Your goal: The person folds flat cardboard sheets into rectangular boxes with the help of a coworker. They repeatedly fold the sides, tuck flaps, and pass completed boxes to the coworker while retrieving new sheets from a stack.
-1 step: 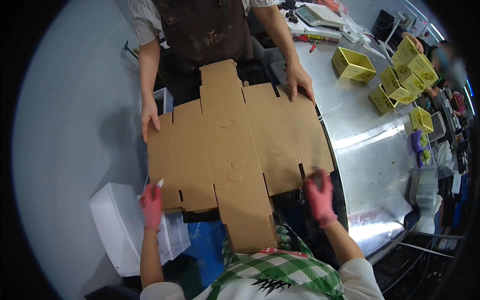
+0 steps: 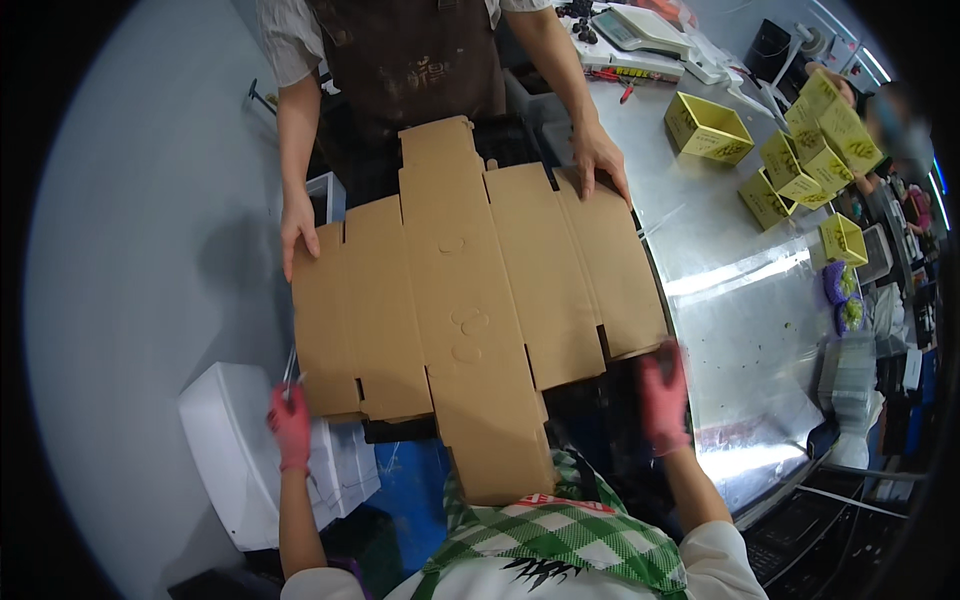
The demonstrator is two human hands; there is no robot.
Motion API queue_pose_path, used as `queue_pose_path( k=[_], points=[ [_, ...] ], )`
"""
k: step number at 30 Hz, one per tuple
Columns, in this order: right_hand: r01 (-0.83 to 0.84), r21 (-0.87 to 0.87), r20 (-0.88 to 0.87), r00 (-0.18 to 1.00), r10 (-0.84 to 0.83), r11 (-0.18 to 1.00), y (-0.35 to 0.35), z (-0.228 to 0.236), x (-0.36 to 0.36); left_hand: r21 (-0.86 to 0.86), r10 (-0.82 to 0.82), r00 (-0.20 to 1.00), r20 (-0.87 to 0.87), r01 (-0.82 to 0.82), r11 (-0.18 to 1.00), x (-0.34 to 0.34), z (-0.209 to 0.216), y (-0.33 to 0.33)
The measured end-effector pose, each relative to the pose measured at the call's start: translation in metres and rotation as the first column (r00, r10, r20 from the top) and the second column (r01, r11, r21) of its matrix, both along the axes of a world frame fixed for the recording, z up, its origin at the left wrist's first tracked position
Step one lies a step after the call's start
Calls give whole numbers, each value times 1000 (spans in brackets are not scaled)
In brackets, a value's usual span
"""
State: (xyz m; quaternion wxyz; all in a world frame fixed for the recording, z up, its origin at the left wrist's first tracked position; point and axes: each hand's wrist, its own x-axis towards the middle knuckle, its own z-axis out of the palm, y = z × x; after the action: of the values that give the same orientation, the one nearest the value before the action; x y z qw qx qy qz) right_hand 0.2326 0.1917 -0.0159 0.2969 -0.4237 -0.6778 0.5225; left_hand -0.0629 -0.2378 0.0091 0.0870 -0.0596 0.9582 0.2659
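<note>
A stack of flat, die-cut brown cardboard sheets (image 2: pixel 470 290), shaped like unfolded boxes, lies in front of me. My left hand (image 2: pixel 290 425), in a pink glove, is beside the stack's near left corner. Its fingers are closed on a thin whitish strap (image 2: pixel 291 366) that runs up along the cardboard's left edge. My right hand (image 2: pixel 664 400), also pink-gloved, is just off the near right corner; motion blurs its fingers, so I cannot tell whether they hold anything. A co-worker's bare hands (image 2: pixel 298 232) rest on the stack's two far corners.
On the right runs a steel table (image 2: pixel 745 300) with yellow open boxes (image 2: pixel 708 130) and a white scale (image 2: pixel 640 32). Left of the stack stands a white plastic bin (image 2: pixel 225 450) near the wall. The co-worker in a dark apron (image 2: pixel 410 60) stands opposite.
My left hand has moved left and slightly down with the strap. My right hand has shifted right, off the cardboard corner. The co-worker's hands stay in place.
</note>
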Motion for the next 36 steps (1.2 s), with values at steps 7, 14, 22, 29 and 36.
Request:
queue_pose_path(
  k=[7,14,22,29,36],
  points=[
    [325,500,709,378,-595,803,145,-64,169,-116,182,968,-175,-204,972,55,-78,-130],
    [192,472,816,274,-509,860,171,-90,200,370,219,953,-212,-129,920,53,-37,-68],
    [-302,210,125,951,281,930,46,11,-32,197,-147,976,-163,178,964,1,1,74],
    [-481,-83,496,740,455,873,13,40,-88,44,-177,973,148,172,984,-2,12,136],
    [-562,-269,252,743,620,783,1,80,-114,480,-201,946,256,56,876,-11,29,125]
  ],
)
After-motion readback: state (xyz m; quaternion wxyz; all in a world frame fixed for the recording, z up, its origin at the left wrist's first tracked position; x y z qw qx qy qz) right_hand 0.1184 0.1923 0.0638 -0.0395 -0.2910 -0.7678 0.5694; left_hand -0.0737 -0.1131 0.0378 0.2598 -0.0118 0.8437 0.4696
